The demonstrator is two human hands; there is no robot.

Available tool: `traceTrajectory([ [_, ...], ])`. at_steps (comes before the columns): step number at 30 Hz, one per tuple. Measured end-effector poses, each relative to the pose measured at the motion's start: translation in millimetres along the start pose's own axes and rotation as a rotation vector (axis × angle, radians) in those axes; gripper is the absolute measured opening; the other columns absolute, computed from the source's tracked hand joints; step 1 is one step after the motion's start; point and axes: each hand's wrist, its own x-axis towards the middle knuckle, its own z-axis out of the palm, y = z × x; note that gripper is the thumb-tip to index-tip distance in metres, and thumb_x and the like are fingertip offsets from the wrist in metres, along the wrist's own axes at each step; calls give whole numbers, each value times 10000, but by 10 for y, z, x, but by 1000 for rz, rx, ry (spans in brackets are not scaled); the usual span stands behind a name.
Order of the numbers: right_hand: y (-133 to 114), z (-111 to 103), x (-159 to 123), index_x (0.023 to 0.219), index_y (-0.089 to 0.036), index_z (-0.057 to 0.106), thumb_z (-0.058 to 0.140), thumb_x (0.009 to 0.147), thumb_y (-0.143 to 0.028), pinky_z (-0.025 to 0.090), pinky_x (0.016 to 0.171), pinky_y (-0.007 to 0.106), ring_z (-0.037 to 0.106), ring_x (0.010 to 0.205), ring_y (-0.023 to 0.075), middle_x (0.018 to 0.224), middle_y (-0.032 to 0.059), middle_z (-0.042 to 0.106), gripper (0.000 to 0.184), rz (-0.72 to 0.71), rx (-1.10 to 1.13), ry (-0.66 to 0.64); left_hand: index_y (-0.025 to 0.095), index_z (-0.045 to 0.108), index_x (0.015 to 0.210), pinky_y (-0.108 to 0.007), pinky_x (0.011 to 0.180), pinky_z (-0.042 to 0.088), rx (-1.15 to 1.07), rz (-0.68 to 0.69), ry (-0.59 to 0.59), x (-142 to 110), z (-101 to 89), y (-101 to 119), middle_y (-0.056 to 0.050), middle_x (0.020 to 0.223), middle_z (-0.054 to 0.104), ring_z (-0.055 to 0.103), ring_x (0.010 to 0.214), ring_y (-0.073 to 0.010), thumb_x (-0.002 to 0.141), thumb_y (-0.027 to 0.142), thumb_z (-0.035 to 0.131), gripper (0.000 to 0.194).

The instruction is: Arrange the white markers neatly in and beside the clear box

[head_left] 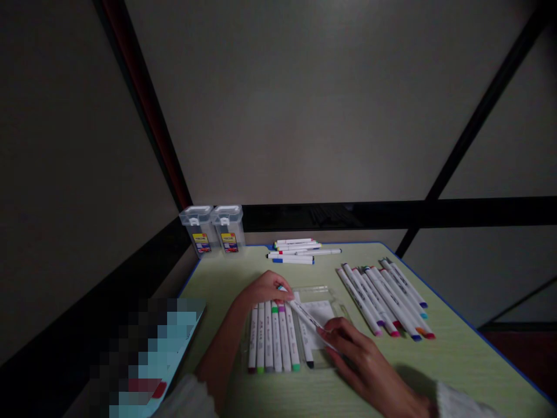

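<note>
A white marker (310, 316) slants over a clear plastic tray (319, 288), held at both ends. My left hand (267, 288) has its fingers closed at the marker's far end, by a blue tip. Pinched between the thumb and fingers of my right hand (359, 355) is the near end. Below my left hand, several white markers (273, 339) lie side by side in the tray, with dark red, green and grey ends toward me. A black-ended marker (307, 346) lies just right of them. White paper (321, 310) shows in the tray's right part.
Loose markers (383, 302) lie slanted on the right of the table (221, 290), and another group (300, 251) at its far edge. Two clear lidded boxes (228, 229) stand far left. A light-blue object (174, 348), partly pixelated, is at the left. A wall rises behind.
</note>
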Motion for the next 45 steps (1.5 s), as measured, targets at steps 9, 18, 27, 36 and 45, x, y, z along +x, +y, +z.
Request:
traceTrajectory([
  [9, -28, 21, -24, 998, -174, 508, 427, 798, -104, 470, 798, 283, 536, 903, 169, 953, 71, 497, 227, -47, -36, -13, 96, 573, 660, -183, 452, 342, -136, 73, 194, 141, 104, -85, 36, 514, 521, 473, 451, -62, 476, 215, 695, 251],
  [18, -4, 51, -59, 1125, -171, 497, 503, 779, -165, 452, 835, 253, 535, 965, 172, 1026, 85, 516, 346, -90, -47, -16, 125, 510, 607, -191, 510, 377, -232, 98, 398, 254, 280, -77, 53, 519, 512, 492, 509, -70, 389, 143, 733, 312],
  [27, -8, 39, -59, 1122, -168, 528, 532, 787, -255, 413, 882, 265, 506, 1022, 190, 1081, 95, 504, 346, 16, 15, -163, 120, 529, 608, -191, 493, 345, -111, 118, 422, 323, 410, -129, 78, 456, 442, 431, 463, -61, 496, 58, 629, 163],
  [36, -36, 9, -40, 1169, -183, 501, 536, 794, -314, 369, 921, 281, 458, 1070, 205, 1125, 88, 469, 398, 93, 105, -235, 104, 614, 666, -205, 579, 369, 87, 127, 483, 308, 466, -138, 22, 587, 537, 467, 588, -86, 534, 98, 631, 133],
  [45, -54, -9, 0, 1134, -155, 525, 514, 807, -371, 334, 942, 273, 412, 1120, 204, 1189, 102, 424, 392, 107, 119, -247, 117, 628, 685, -205, 604, 393, 35, 134, 482, 331, 457, -168, 15, 602, 577, 500, 609, -92, 541, 85, 618, 148],
])
